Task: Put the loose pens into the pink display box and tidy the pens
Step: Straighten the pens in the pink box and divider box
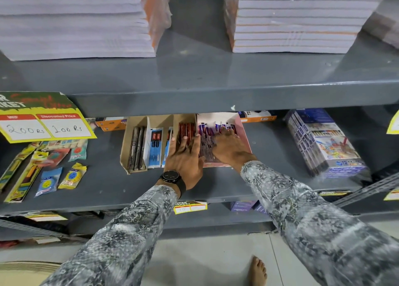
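The pink display box (243, 132) lies on the middle grey shelf, filled with purple-and-white packed pens (208, 143). My right hand (230, 148) lies flat on top of these pens inside the box, fingers spread. My left hand (185, 158), with a black watch on the wrist, rests flat at the box's left edge, its fingers over the red pen packs (186, 129) in the neighbouring brown carton. Neither hand is closed around a pen. Part of the pens is hidden under both hands.
A brown cardboard display carton (126, 147) left of the pink box holds dark, blue and red pen packs. Loose stationery packets (46, 182) lie at far left under a yellow price sign (43, 123). A colour-pencil box stack (323, 143) stands right. Paper reams (75, 20) fill the upper shelf.
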